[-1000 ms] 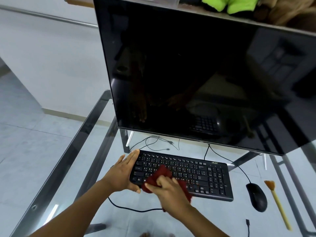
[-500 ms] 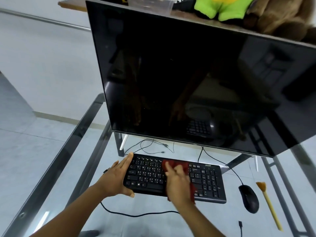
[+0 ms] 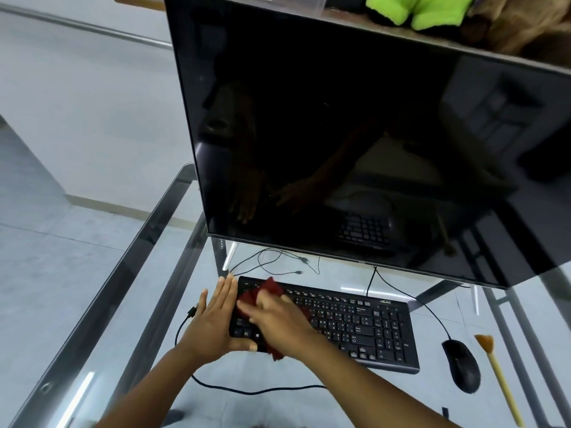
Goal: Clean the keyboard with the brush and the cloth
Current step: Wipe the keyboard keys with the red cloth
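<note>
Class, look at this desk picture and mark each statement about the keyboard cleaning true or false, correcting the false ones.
1. The right hand presses a red cloth on the keyboard. True.
2. The brush is in the left hand. False: it lies on the glass table, right of the mouse.
3. The left hand steadies the keyboard's left end. True.
4. The monitor shows a bright picture. False: its screen is dark.
5. The cloth covers the number pad. False: it sits at the left end.
</note>
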The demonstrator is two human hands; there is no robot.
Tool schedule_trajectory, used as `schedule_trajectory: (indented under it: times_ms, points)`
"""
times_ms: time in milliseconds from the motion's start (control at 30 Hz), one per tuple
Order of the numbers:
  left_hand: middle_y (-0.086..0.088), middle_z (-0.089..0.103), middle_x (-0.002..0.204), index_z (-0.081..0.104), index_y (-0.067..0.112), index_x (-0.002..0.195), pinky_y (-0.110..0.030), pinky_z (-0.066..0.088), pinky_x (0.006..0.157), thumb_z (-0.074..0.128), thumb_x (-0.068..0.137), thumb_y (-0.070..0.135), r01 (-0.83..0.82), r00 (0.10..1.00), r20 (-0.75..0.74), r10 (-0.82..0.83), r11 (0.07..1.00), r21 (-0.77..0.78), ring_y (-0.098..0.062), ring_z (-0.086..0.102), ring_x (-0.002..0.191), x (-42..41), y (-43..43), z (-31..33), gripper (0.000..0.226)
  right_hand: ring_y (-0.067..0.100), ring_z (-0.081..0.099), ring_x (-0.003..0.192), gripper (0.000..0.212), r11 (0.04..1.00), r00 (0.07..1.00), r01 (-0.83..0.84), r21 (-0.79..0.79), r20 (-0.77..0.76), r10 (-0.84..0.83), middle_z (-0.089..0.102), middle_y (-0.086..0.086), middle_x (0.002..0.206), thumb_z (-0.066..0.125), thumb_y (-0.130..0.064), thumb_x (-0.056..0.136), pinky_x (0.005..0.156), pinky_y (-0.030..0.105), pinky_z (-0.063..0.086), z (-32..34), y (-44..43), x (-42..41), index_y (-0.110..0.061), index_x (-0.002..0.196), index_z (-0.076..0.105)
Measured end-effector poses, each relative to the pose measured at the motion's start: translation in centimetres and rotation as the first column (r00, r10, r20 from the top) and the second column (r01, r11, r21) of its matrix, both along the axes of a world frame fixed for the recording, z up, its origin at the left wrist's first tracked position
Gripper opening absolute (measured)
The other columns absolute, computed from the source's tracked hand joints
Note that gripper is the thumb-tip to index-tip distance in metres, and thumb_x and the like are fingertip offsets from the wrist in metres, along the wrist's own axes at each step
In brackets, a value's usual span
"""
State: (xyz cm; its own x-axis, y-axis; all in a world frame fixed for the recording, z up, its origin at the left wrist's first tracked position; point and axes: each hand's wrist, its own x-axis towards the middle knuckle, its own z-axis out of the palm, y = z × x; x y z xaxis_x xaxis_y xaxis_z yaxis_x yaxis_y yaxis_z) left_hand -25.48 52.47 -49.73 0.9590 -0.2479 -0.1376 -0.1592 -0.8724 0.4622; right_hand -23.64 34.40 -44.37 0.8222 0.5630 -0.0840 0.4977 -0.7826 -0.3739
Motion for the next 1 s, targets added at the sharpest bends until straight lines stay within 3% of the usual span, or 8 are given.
schedule_trajectory:
  times_ms: [133,200,300,500,633,800,933,1000]
  points:
    - [0.005,-0.020,0.153,-0.019,0.017,0.146,-0.037,-0.018,0.114,0.032,0.056,0.099,0.007,1.000,0.012,-0.007,1.000,0.016,-0.014,-0.023,0.143,-0.5,0.0,-0.3,0.132,0.025,0.054,0.100,0.034,0.914,0.915,0.402,-0.052,0.055,-0.399,0.055,0.004,0.116,0.047,-0.029,0.098,0.089,0.039,0.047,-0.5,-0.7,3.0,-0.027,0.132,0.047]
    - [0.002,-0.011,0.156,-0.013,0.015,0.148,-0.037,-0.014,0.118,0.035,0.064,0.095,0.013,0.999,0.039,-0.013,1.000,0.018,-0.017,-0.014,0.146,-1.0,0.1,-0.8,0.125,0.027,0.051,0.110,0.047,0.945,0.944,0.326,-0.028,0.065,-0.324,0.049,0.008,0.126,0.047,-0.019,0.098,0.096,0.040,0.042,-0.6,0.8,1.7,-0.022,0.144,0.037]
    - [-0.007,0.010,0.158,0.008,0.006,0.151,-0.039,-0.002,0.116,0.038,0.075,0.087,0.048,0.995,0.082,-0.054,0.996,0.070,-0.027,0.011,0.147,-1.5,0.3,-1.3,0.115,0.028,0.051,0.109,0.052,0.998,0.997,-0.048,-0.042,0.058,0.051,0.048,0.007,0.122,0.050,-0.022,0.096,0.091,0.040,0.041,-1.6,1.6,0.1,-0.022,0.145,0.031]
    - [-0.009,0.016,0.159,0.009,0.004,0.152,-0.043,0.005,0.116,0.038,0.079,0.084,0.048,0.992,0.111,-0.062,0.991,0.124,-0.023,0.013,0.147,-1.5,0.3,-1.3,0.112,0.029,0.050,0.107,0.048,0.918,0.919,0.390,-0.066,0.083,-0.384,0.050,0.009,0.125,0.047,-0.016,0.096,0.092,0.040,0.042,-0.6,0.1,3.0,-0.020,0.143,0.036]
    - [-0.006,0.014,0.159,0.011,0.007,0.152,-0.044,0.008,0.115,0.037,0.080,0.083,0.063,0.992,0.100,-0.076,0.990,0.124,-0.021,0.012,0.147,-1.7,0.2,-1.3,0.108,0.031,0.058,0.098,0.054,0.998,0.993,-0.034,-0.047,0.110,0.039,0.055,0.010,0.114,0.058,-0.020,0.091,0.081,0.037,0.048,-1.6,1.0,0.2,-0.015,0.142,0.040]
    - [-0.006,0.017,0.158,0.011,0.006,0.152,-0.042,0.004,0.116,0.035,0.080,0.083,0.051,0.992,0.110,-0.065,0.991,0.127,-0.020,0.011,0.147,-1.7,0.2,-1.4,0.109,0.032,0.057,0.100,0.045,0.919,0.924,0.380,-0.105,0.082,-0.372,0.052,0.012,0.122,0.045,-0.021,0.098,0.086,0.040,0.049,-0.7,-1.2,3.6,-0.017,0.142,0.037]
    - [-0.005,0.018,0.158,0.015,0.007,0.152,-0.042,0.004,0.116,0.035,0.080,0.084,0.050,0.994,0.090,-0.061,0.991,0.125,-0.019,0.012,0.147,-1.7,0.3,-1.4,0.107,0.029,0.059,0.093,0.049,0.998,0.994,-0.042,-0.048,0.102,0.046,0.055,0.010,0.111,0.053,-0.026,0.095,0.076,0.035,0.049,-1.9,0.5,-0.6,-0.018,0.141,0.038]
    - [-0.004,0.018,0.158,0.014,0.007,0.152,-0.041,0.002,0.117,0.036,0.080,0.084,0.052,0.994,0.093,-0.063,0.991,0.121,-0.019,0.012,0.147,-1.6,0.3,-1.4,0.107,0.022,0.061,0.089,0.043,0.996,0.993,-0.063,-0.061,0.101,0.069,0.054,0.003,0.102,0.051,-0.029,0.097,0.069,0.028,0.046,-1.5,-1.2,0.5,-0.023,0.138,0.041]
